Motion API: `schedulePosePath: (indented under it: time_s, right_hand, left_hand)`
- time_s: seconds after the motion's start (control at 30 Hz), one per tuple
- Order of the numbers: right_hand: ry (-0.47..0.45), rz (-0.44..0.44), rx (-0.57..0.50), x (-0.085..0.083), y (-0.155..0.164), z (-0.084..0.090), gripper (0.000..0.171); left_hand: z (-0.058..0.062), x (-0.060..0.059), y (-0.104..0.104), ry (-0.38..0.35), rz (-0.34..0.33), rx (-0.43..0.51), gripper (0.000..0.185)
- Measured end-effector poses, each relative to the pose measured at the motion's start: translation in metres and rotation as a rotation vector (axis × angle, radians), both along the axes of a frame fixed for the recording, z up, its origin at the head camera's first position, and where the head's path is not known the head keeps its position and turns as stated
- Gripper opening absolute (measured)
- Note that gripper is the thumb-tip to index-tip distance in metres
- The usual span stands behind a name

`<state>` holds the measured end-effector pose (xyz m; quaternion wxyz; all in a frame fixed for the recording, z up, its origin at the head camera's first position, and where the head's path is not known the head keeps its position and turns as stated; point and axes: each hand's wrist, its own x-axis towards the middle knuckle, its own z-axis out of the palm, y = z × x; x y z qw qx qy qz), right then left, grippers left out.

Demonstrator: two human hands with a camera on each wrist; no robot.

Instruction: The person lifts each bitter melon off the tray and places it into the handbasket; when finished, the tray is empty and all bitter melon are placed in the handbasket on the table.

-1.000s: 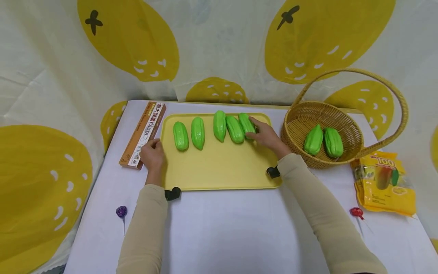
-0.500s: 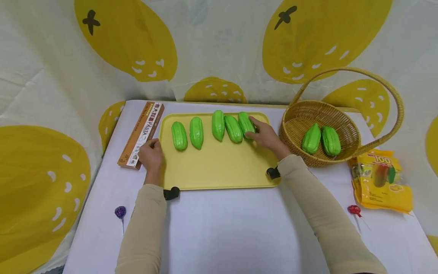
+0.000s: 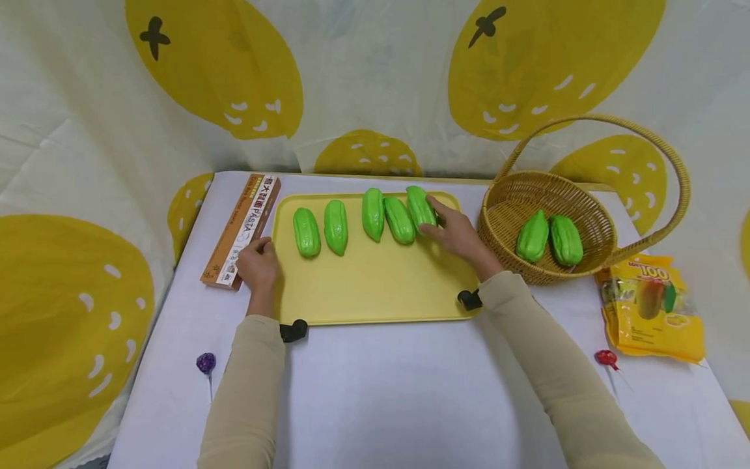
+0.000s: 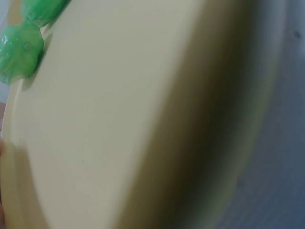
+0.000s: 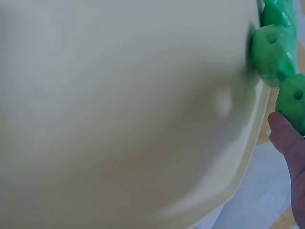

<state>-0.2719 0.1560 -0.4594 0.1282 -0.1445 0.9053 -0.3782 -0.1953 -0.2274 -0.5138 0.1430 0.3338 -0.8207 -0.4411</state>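
My right hand (image 3: 456, 229) grips a bright green ridged gourd (image 3: 419, 203) at the tray's far right corner, thumb on its near side. It appears raised slightly in the right wrist view, where its end (image 5: 295, 98) shows above the thumb. At the yellow tray's (image 3: 375, 286) left edge, my left hand (image 3: 258, 266) has curled fingers and seems to hold the rim. Also along the tray's back lie several similar gourds: one (image 3: 400, 220) beside the held one, another (image 3: 373, 215) left of that, and two (image 3: 336, 227) farther left. The left hand's fingers are mostly hidden.
A wicker basket (image 3: 491, 244) with a tall handle and two green gourds (image 3: 532, 236) stands right of the tray. A pasta box (image 3: 240, 228) lies left, a yellow candy bag (image 3: 653, 312) right. Purple (image 3: 206, 363) and red lollipops (image 3: 606, 358) lie nearer the front.
The right hand has lifted its gourd slightly, and it stands a little higher and farther back than before. The left hand stays at the tray's edge. The head view has shifted slightly.
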Motion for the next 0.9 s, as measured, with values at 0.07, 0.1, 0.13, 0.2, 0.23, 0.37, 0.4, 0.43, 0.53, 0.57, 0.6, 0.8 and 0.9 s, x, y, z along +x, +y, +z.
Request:
schedulePosePath:
  time_s: [0.07, 0.1, 0.13, 0.2, 0.23, 0.37, 0.4, 0.43, 0.53, 0.57, 0.6, 0.8, 0.9]
  right_hand:
    - [0.016, 0.005, -0.010, 0.003, -0.001, 0.003, 0.076]
    - [0.021, 0.006, -0.017, 0.004, -0.002, 0.005, 0.076]
    - [0.027, 0.007, -0.024, 0.005, -0.002, 0.006, 0.076]
    - [0.036, 0.007, -0.030, 0.008, -0.002, 0.008, 0.075]
    - [0.040, 0.005, -0.035, 0.009, -0.002, 0.009, 0.075]
    - [0.045, -0.005, -0.068, 0.015, 0.003, 0.012, 0.076]
    - [0.051, -0.007, -0.076, 0.016, 0.005, 0.012, 0.076]
    - [0.056, -0.010, -0.087, 0.018, 0.007, 0.013, 0.075]
    - [0.068, -0.014, -0.114, 0.022, 0.012, 0.015, 0.075]
    - [0.073, -0.016, -0.118, 0.024, 0.013, 0.017, 0.075]
    - [0.073, -0.017, -0.127, 0.025, 0.015, 0.018, 0.075]
    - [0.071, -0.035, -0.196, 0.032, 0.028, 0.029, 0.074]
    - [0.075, -0.059, -0.194, 0.037, 0.035, 0.036, 0.074]
  left_hand:
    - [0.000, 0.000, 0.000, -0.004, 0.001, 0.006, 0.028]
    - [0.000, 0.000, 0.000, -0.005, 0.001, 0.010, 0.028]
    - [0.000, 0.000, 0.000, -0.007, 0.002, 0.014, 0.029]
    - [0.001, 0.000, 0.001, -0.011, 0.000, 0.019, 0.029]
    - [0.001, 0.000, 0.001, -0.010, 0.001, 0.018, 0.029]
    - [0.001, 0.001, 0.001, -0.012, -0.004, 0.013, 0.029]
    - [0.000, 0.000, 0.000, -0.010, -0.003, 0.012, 0.028]
    - [0.000, 0.001, 0.000, -0.011, -0.004, 0.010, 0.028]
    - [0.000, 0.001, 0.000, -0.015, 0.001, 0.011, 0.029]
    - [0.000, 0.001, 0.000, -0.014, 0.004, 0.012, 0.029]
    - [0.000, 0.001, 0.000, -0.016, 0.005, 0.014, 0.029]
    - [-0.001, 0.001, 0.000, -0.006, -0.002, 0.019, 0.029]
    - [-0.001, 0.001, 0.000, -0.001, 0.000, 0.020, 0.029]
